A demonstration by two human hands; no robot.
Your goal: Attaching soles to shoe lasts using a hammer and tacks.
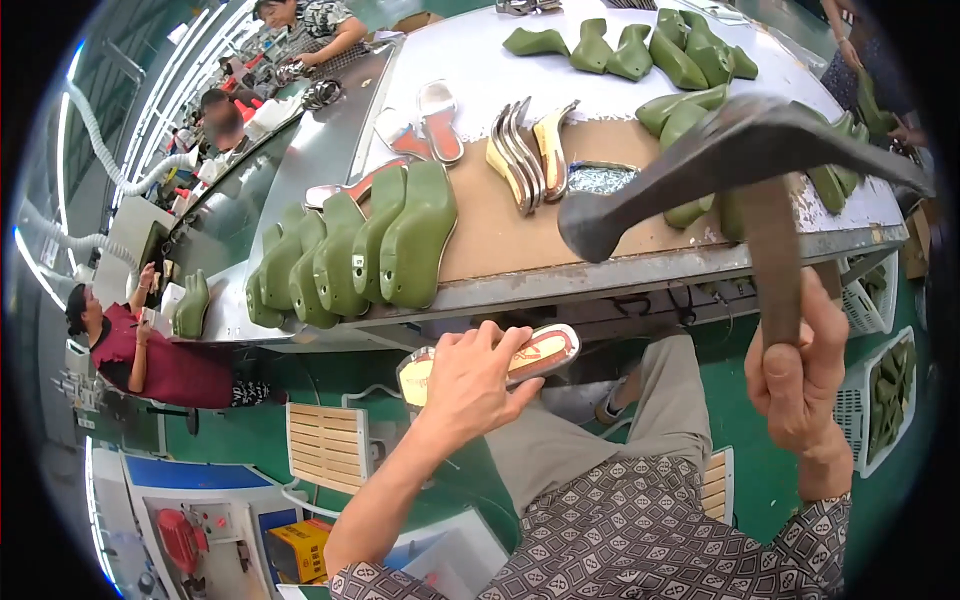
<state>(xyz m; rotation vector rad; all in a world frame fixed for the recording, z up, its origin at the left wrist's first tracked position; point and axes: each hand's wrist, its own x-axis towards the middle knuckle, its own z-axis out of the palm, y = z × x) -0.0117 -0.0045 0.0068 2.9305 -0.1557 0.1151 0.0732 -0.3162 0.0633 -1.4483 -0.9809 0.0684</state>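
My left hand (pixel 470 385) lies over the middle of a yellow and red-brown insole piece (pixel 545 352), fingers bent around it. It is above my lap, below the table's front edge; whatever is under it is mostly hidden. Raised at the right, my right hand (pixel 800 375) grips the wooden handle of a hammer (pixel 765 150), whose dark metal head looms close to the camera. Green shoe lasts (pixel 415 245) stand in a row on the table ahead of my left hand. Several curved insoles (pixel 515 165) lie beyond, beside a silvery packet (pixel 600 178).
More green lasts (pixel 690 55) sit at the table's far side (pixel 470 65). Red-edged insoles (pixel 440 125) lie at the far left. A crate of lasts (pixel 855 430) is on the floor at right. A slatted seat (pixel 325 445) stands left; other people (pixel 160 350) work nearby.
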